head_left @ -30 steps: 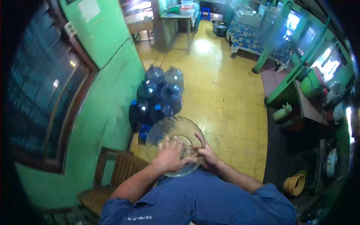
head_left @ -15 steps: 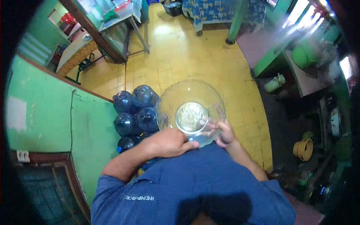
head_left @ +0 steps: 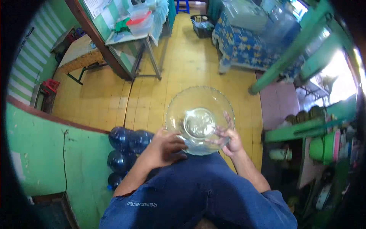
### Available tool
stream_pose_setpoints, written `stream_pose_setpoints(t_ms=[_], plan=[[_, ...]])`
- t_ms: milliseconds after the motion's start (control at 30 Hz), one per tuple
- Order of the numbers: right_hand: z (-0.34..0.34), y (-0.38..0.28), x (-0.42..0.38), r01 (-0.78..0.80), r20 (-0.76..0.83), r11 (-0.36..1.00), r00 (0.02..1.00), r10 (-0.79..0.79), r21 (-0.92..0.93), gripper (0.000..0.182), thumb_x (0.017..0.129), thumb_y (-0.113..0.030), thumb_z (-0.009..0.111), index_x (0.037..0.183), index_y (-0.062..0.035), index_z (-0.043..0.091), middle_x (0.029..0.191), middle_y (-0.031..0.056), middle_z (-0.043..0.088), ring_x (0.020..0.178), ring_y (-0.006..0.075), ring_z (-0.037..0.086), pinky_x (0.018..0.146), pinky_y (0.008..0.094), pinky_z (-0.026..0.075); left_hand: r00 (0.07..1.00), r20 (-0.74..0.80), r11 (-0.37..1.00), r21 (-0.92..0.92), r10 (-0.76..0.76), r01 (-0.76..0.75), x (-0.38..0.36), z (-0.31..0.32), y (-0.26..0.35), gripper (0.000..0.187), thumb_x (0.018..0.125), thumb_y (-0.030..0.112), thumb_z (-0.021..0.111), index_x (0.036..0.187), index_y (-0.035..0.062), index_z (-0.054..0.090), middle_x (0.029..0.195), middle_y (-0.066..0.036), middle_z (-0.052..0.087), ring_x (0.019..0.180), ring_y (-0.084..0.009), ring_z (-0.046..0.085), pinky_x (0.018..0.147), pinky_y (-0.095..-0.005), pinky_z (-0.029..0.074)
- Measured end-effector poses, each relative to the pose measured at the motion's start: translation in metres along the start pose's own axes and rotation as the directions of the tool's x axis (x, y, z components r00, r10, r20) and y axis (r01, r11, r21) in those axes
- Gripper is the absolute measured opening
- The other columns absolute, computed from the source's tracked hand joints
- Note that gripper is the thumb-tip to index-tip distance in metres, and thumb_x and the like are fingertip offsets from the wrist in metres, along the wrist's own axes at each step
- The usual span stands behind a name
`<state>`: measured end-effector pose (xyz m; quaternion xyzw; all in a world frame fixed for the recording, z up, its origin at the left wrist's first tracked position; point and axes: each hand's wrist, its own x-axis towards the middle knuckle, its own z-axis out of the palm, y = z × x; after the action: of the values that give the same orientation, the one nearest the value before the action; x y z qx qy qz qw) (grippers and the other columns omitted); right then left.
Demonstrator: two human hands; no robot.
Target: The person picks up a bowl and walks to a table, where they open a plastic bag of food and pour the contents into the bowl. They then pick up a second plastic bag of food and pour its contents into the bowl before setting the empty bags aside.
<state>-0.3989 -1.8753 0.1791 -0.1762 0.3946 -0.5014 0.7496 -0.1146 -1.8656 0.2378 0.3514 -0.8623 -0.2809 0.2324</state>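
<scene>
A wide, clear glass bowl with a scalloped rim is held in front of my body, its round base facing me. My right hand grips its lower right edge; the spread fingers show through the glass behind it. At the lower left rim is my left hand, fingers curled over the edge and slightly smeared. Part of that rim is hidden by the hand.
Large blue water jugs stand along the green wall at left. Ahead on the yellow tiled floor are a small table with plastic tubs, a black basket, a cloth-covered table and a green post.
My view has swung up and rightward, showing more of the room ahead. My left hand has shifted along the bowl's rim to the left, its fingers now bent inward. The right hand keeps its hold.
</scene>
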Motion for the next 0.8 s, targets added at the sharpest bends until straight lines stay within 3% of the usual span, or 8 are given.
stream_pose_setpoints(t_ms=[100, 133, 267, 533, 633, 667, 767, 800], plan=[[0.008, -0.04, 0.092, 0.007, 0.027, 0.999, 1.0, -0.006, -0.042, 0.094, 0.071, -0.007, 0.052, 0.152, -0.0281, 0.01, 0.126, 0.0256, 0.046, 0.119, 0.0376, 0.049, 0.089, 0.0708, 0.044, 0.991, 0.119, 0.989, 0.119, 0.068, -0.082, 0.071, -0.012, -0.087, 0.019, 0.075, 0.018, 0.074, 0.093, 0.0159, 0.07, 0.099, -0.001, 0.069, 0.103, -0.0217, 0.063, 0.104, -0.0497, 0.034], [0.014, -0.051, 0.123, 0.001, -0.072, 1.0, 0.997, 0.0, 0.006, 0.089, 0.071, -0.007, 0.051, 0.15, -0.0278, 0.016, 0.124, 0.0256, 0.047, 0.116, 0.0385, 0.051, 0.088, 0.0691, 0.046, 0.986, 0.132, 0.988, 0.099, 0.102, -0.116, 0.102, -0.026, -0.119, 0.017, 0.082, 0.021, 0.07, 0.098, 0.0178, 0.07, 0.1, 0.004, 0.068, 0.103, -0.0176, 0.063, 0.109, -0.0508, 0.028], [0.029, -0.114, 0.238, 0.037, -0.114, 0.978, 0.993, -0.014, 0.207, 0.081, 0.073, -0.007, 0.051, 0.146, -0.0266, 0.024, 0.122, 0.0264, 0.05, 0.11, 0.0417, 0.055, 0.089, 0.0667, 0.047, 0.968, 0.091, 0.972, -0.011, 0.233, -0.233, 0.233, -0.09, -0.206, 0.015, 0.083, 0.024, 0.068, 0.095, 0.0158, 0.067, 0.088, 0.0, 0.064, 0.095, -0.0201, 0.061, 0.107, -0.0519, 0.03], [0.009, -0.225, 0.463, 0.151, -0.134, 0.945, 0.984, -0.116, 0.29, 0.069, 0.079, -0.011, 0.051, 0.144, -0.0223, 0.031, 0.125, 0.0358, 0.049, 0.113, 0.0484, 0.054, 0.097, 0.0658, 0.042, 0.951, 0.184, 0.969, -0.034, 0.247, -0.245, 0.471, -0.145, -0.35, 0.013, 0.084, 0.021, 0.069, 0.091, 0.0142, 0.061, 0.093, -0.001, 0.06, 0.103, -0.0207, 0.059, 0.108, -0.0577, 0.027], [0.003, -0.272, 0.56, 0.171, -0.136, 0.962, 0.98, -0.144, 0.211, 0.067, 0.084, -0.016, 0.05, 0.147, -0.0211, 0.027, 0.129, 0.0358, 0.047, 0.114, 0.0482, 0.053, 0.098, 0.0665, 0.04, 0.974, 0.086, 0.977, 0.038, 0.208, -0.211, 0.55, -0.15, -0.42, 0.016, 0.082, 0.02, 0.071, 0.089, 0.0137, 0.059, 0.101, -0.003, 0.058, 0.115, -0.0229, 0.054, 0.11, -0.0558, 0.026], [-0.004, -0.288, 0.609, 0.182, -0.122, 0.965, 0.979, -0.161, 0.191, 0.068, 0.085, -0.017, 0.05, 0.147, -0.0218, 0.026, 0.13, 0.0354, 0.047, 0.114, 0.048, 0.053, 0.097, 0.0664, 0.04, 0.971, 0.038, 0.971, -0.043, 0.236, -0.235, 0.578, -0.153, -0.45, 0.028, 0.082, 0.024, 0.074, 0.096, 0.0114, 0.054, 0.121, -0.01, 0.052, 0.125, -0.0315, 0.046, 0.111, -0.0538, 0.024], [0.002, -0.344, 0.727, 0.147, -0.049, 0.974, 0.989, -0.141, 0.174, 0.072, 0.083, -0.012, 0.047, 0.149, -0.0254, 0.022, 0.129, 0.031, 0.049, 0.115, 0.0462, 0.053, 0.097, 0.0648, 0.041, 0.912, -0.41, 0.985, -0.14, 0.031, -0.097, 0.647, -0.172, -0.497, 0.044, 0.081, 0.033, 0.077, 0.105, 0.0083, 0.049, 0.137, -0.02, 0.04, 0.128, -0.0399, 0.041, 0.112, -0.0529, 0.022], [0.019, -0.37, 0.758, 0.118, -0.057, 0.981, 0.992, -0.111, 0.155, 0.073, 0.082, -0.011, 0.046, 0.149, -0.0262, 0.022, 0.128, 0.0301, 0.049, 0.114, 0.0456, 0.053, 0.097, 0.0644, 0.041, 0.904, -0.427, 0.994, -0.085, 0.02, -0.062, 0.667, -0.192, -0.517, 0.071, 0.081, 0.041, 0.077, 0.127, 0.0031, 0.038, 0.146, -0.027, 0.026, 0.132, -0.0401, 0.037, 0.11, -0.0505, 0.027]])
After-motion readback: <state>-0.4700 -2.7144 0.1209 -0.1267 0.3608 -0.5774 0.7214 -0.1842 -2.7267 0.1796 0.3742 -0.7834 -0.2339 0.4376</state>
